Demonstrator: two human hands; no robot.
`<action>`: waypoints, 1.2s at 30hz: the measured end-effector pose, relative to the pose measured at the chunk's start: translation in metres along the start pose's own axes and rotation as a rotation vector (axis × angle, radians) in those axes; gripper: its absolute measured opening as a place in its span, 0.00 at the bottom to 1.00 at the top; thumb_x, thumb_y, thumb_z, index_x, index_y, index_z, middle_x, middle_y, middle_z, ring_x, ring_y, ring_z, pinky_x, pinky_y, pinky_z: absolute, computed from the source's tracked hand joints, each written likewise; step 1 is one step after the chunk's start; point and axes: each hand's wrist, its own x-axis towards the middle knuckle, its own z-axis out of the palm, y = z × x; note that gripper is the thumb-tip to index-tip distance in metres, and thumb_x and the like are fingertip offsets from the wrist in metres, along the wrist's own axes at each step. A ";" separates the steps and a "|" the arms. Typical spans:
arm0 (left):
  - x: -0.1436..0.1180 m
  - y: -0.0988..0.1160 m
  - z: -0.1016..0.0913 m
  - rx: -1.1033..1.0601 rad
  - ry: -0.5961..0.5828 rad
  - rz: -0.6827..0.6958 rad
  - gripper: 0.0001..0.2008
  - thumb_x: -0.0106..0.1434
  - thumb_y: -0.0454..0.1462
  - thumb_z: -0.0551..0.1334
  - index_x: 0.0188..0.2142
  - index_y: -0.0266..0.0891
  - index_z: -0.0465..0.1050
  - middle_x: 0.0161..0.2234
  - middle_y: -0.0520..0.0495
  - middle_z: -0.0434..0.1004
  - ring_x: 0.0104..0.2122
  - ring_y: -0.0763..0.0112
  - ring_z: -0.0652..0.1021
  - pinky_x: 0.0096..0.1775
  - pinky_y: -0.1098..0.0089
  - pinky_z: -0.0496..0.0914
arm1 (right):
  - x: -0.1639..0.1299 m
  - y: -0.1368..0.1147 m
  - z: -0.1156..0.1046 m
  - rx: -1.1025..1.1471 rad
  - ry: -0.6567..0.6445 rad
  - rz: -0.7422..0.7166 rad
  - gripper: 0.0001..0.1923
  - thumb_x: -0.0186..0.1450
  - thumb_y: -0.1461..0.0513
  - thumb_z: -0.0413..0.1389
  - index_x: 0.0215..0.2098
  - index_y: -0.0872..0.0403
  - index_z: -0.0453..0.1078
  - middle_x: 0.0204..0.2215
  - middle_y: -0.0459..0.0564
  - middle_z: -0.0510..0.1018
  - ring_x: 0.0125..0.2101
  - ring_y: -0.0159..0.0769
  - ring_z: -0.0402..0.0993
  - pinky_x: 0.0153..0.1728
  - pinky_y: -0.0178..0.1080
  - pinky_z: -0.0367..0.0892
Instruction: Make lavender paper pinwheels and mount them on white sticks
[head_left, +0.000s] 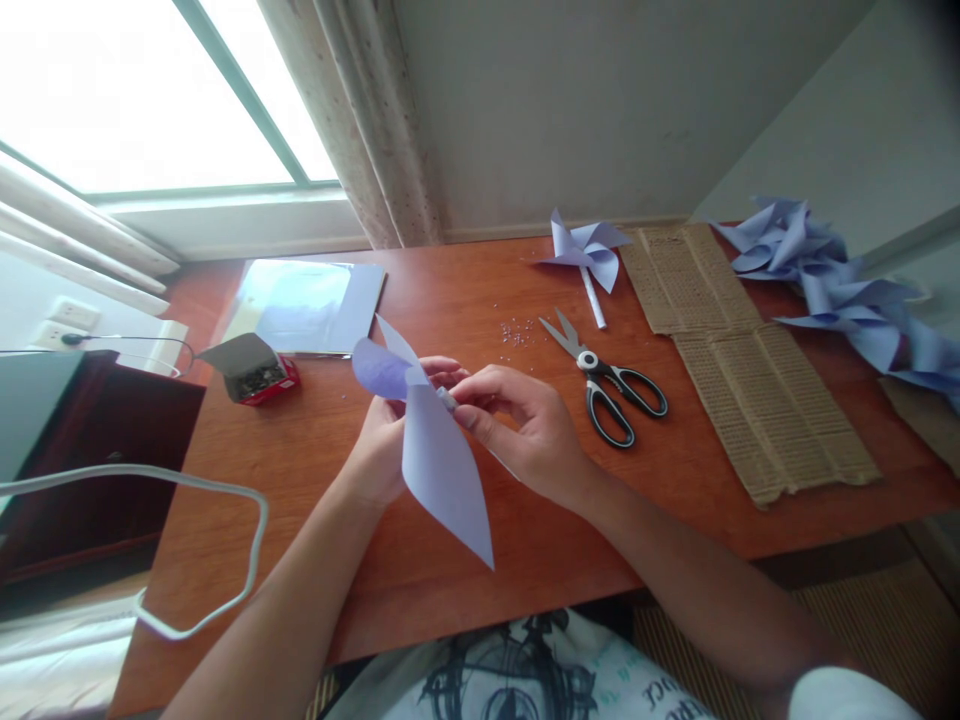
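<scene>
A lavender paper pinwheel (442,460) is held up over the middle of the table, its blades curled and tilted on edge. My left hand (386,440) is closed around its far side, partly hidden by the blades. With thumb and fingers, my right hand (521,420) pinches a pale rolled-paper stick (447,399) at the pinwheel's centre. The small parts between my fingers cannot be made out. Scissors (592,365) with black and grey handles lie partly open to the right of my right hand. Beyond them rests another pinwheel (589,250) on a white stick.
An open red box (262,380) of small dark metal pieces stands at left. Behind it lies a plastic-wrapped paper pack (307,305). Tiny beads (517,332) are scattered mid-table. Flattened cardboard (757,390) and piled pinwheels (847,280) occupy the right; a white cable (259,530) loops at front left.
</scene>
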 end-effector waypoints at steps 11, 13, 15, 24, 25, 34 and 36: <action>-0.002 -0.001 -0.003 -0.057 0.002 0.084 0.14 0.47 0.34 0.78 0.31 0.40 0.77 0.36 0.52 0.79 0.32 0.73 0.78 0.33 0.76 0.74 | 0.001 0.001 0.001 -0.061 0.023 0.035 0.09 0.66 0.54 0.64 0.40 0.50 0.78 0.36 0.47 0.82 0.37 0.35 0.78 0.39 0.38 0.74; -0.002 -0.001 -0.003 -0.074 -0.010 0.084 0.13 0.48 0.34 0.78 0.30 0.40 0.77 0.36 0.52 0.78 0.31 0.75 0.77 0.31 0.77 0.73 | 0.001 0.002 0.000 -0.059 0.024 0.039 0.09 0.66 0.54 0.64 0.40 0.50 0.78 0.36 0.47 0.82 0.37 0.36 0.78 0.39 0.39 0.74; -0.002 -0.002 -0.003 -0.083 -0.005 0.075 0.13 0.49 0.33 0.77 0.30 0.40 0.76 0.34 0.53 0.78 0.29 0.76 0.77 0.29 0.78 0.73 | 0.000 0.004 0.000 -0.047 0.022 0.038 0.09 0.66 0.54 0.64 0.40 0.50 0.78 0.36 0.47 0.82 0.37 0.36 0.79 0.39 0.39 0.74; -0.003 0.000 0.001 -0.038 0.040 0.097 0.20 0.48 0.42 0.79 0.39 0.40 0.79 0.32 0.50 0.80 0.30 0.71 0.79 0.35 0.73 0.74 | 0.003 0.006 -0.001 0.218 0.092 0.202 0.11 0.62 0.54 0.67 0.38 0.50 0.78 0.35 0.46 0.83 0.35 0.34 0.79 0.38 0.36 0.74; -0.002 0.000 0.001 -0.041 0.012 0.107 0.20 0.49 0.43 0.78 0.40 0.41 0.79 0.33 0.50 0.81 0.31 0.70 0.80 0.37 0.71 0.74 | 0.004 0.006 -0.003 0.255 0.111 0.219 0.11 0.61 0.54 0.68 0.38 0.50 0.78 0.34 0.46 0.83 0.34 0.34 0.79 0.37 0.35 0.74; 0.001 -0.001 -0.009 -0.057 0.015 0.065 0.13 0.65 0.45 0.65 0.43 0.38 0.80 0.41 0.41 0.82 0.41 0.62 0.79 0.47 0.66 0.72 | 0.009 0.010 -0.011 0.281 0.159 0.268 0.16 0.56 0.51 0.70 0.37 0.50 0.79 0.33 0.48 0.83 0.33 0.39 0.79 0.33 0.37 0.72; 0.000 -0.001 -0.010 -0.058 0.029 0.049 0.13 0.65 0.45 0.65 0.41 0.38 0.80 0.41 0.41 0.81 0.41 0.62 0.79 0.46 0.65 0.72 | 0.010 0.014 -0.012 0.266 0.165 0.271 0.17 0.56 0.49 0.70 0.37 0.49 0.78 0.31 0.48 0.83 0.32 0.40 0.78 0.31 0.38 0.71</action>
